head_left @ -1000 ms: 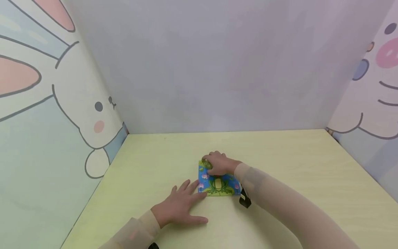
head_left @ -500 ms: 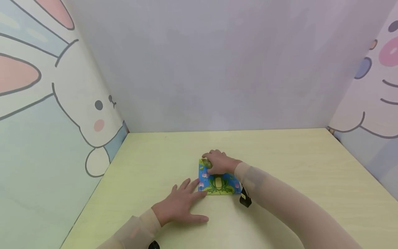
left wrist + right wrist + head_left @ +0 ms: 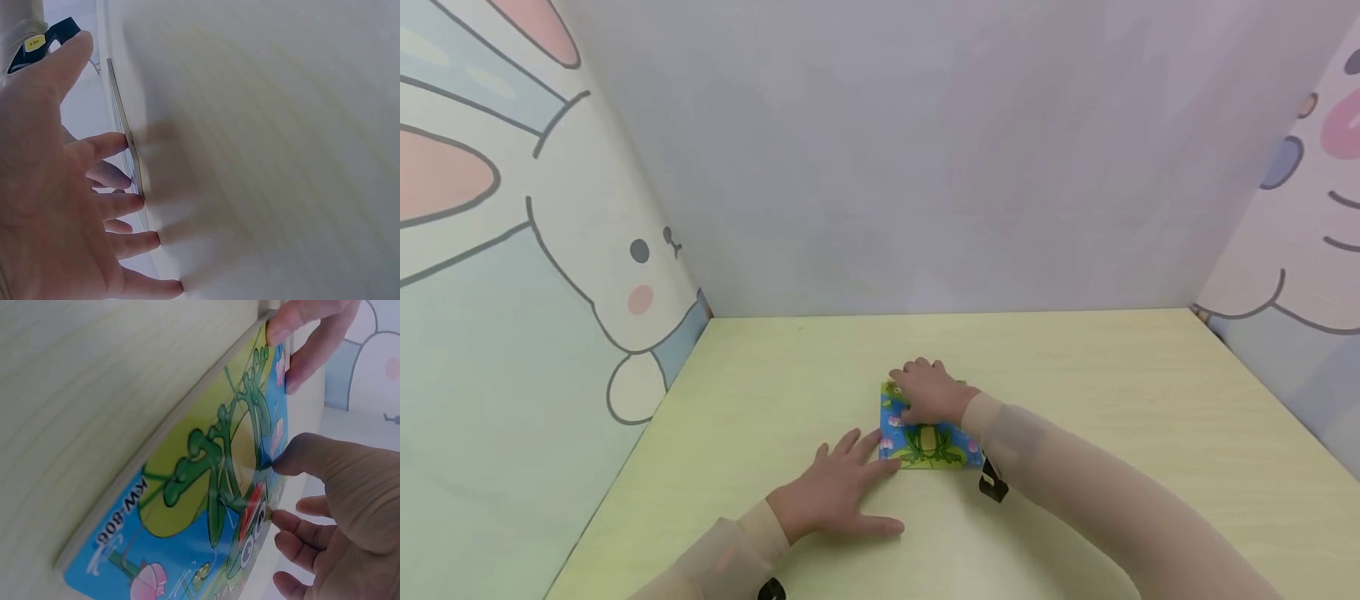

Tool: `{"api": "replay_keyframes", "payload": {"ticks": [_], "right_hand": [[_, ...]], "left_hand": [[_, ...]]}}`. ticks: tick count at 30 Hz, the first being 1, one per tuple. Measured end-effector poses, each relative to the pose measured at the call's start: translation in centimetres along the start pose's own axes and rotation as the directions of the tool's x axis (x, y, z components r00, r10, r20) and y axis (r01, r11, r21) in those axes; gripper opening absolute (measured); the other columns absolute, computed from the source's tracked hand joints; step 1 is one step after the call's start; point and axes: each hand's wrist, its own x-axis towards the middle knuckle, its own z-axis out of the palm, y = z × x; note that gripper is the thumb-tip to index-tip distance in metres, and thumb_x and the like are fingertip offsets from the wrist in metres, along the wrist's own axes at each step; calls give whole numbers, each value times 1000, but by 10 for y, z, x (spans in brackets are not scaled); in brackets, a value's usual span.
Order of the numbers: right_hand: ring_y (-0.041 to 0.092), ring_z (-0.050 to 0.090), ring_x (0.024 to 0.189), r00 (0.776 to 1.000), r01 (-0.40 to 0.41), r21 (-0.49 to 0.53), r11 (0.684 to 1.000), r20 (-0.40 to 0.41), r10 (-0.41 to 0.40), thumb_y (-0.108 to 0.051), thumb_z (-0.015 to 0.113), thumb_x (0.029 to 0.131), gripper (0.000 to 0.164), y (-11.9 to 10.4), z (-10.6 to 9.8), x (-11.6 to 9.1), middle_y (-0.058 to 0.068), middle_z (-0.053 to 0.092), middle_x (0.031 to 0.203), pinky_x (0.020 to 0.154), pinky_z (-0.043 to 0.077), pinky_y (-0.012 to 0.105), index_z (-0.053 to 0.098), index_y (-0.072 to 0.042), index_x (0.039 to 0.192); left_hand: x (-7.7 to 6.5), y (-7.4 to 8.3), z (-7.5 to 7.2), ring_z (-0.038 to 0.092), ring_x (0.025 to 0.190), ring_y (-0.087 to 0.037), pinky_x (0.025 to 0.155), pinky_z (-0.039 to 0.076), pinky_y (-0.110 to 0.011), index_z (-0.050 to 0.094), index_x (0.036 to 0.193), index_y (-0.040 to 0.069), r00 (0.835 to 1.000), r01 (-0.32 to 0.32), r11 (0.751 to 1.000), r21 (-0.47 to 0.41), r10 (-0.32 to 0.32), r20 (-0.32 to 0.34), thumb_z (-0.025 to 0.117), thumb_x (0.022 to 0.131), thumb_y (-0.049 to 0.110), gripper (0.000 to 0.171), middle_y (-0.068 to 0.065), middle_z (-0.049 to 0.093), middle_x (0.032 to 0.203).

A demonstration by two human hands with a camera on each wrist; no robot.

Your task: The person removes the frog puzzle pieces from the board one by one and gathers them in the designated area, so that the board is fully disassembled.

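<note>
A thin frog picture board (image 3: 891, 437), blue and green, lies flat on the table. My left hand (image 3: 838, 492) is spread on the tabletop at its left side. Its index and middle fingertips meet the board's lower left corner and edge, and the thumb points away from it. My right hand (image 3: 928, 393) lies over the board's upper part. In the right wrist view this hand (image 3: 356, 519) has its thumb on the frog's body and bent fingertips near the frog's eyes. Whether any piece lies between them is hard to see. The frog's head is partly covered in the head view.
The pale wooden table (image 3: 1112, 367) runs back to a plain grey wall (image 3: 925, 167). Side panels painted with a white rabbit (image 3: 602, 217) and a pink-nosed figure (image 3: 1300, 250) stand left and right. A black wrist strap piece (image 3: 993, 483) hangs beneath the right sleeve.
Both hands keep their places on the board and table. The right hand shifts very slightly, and the whole view moves a little as the head tilts.
</note>
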Motion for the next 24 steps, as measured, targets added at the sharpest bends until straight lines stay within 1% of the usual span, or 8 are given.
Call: {"api": "replay_keyframes", "payload": {"ticks": [3,8,11,15,20,24], "right_hand": [[38,52,135,1000,-18,42,999,8,18,-37,83,90,76,2,-1,3,18,59,144,116,39,63,52,-6,152],[40,47,141,999,-35,143,989,40,30,-37,81,91,75,7,2,5,18,55,149,119,33,65,51,-9,154],[39,46,141,999,-40,167,985,42,33,-38,80,92,76,10,5,6,18,54,148,120,33,64,49,-11,155],[36,49,132,999,-37,182,983,21,34,-37,81,91,74,13,9,6,16,54,142,117,37,61,51,-13,154],[30,51,119,1000,-22,209,978,-16,26,-34,82,90,64,13,11,4,12,53,134,110,42,56,58,-15,146],[28,51,115,998,13,226,974,-59,1,-32,82,91,60,14,13,0,11,52,133,108,42,56,59,-13,143]], "left_hand": [[0,0,-1,28,155,-51,108,33,-81,51,155,30,1000,3,1000,-5,-3,-4,62,88,78,84,-13,29,172],[-1,2,-2,29,154,-51,108,33,-81,51,155,29,1000,10,1000,-20,-10,1,63,88,77,84,-13,29,172],[-2,4,-2,29,154,-51,108,33,-81,51,155,30,1000,10,1000,-17,-10,5,64,88,77,84,-13,29,172],[-2,5,-3,29,155,-50,108,33,-81,51,155,30,1000,11,1000,-15,-11,9,63,88,77,83,-13,29,172],[-2,5,-2,29,155,-49,108,34,-81,51,155,30,1000,6,1000,-4,-6,-1,63,88,77,83,-13,30,172],[-1,3,-1,27,156,-48,107,35,-81,52,155,28,1000,-17,1000,4,17,-14,63,88,77,84,-10,27,173]]}}
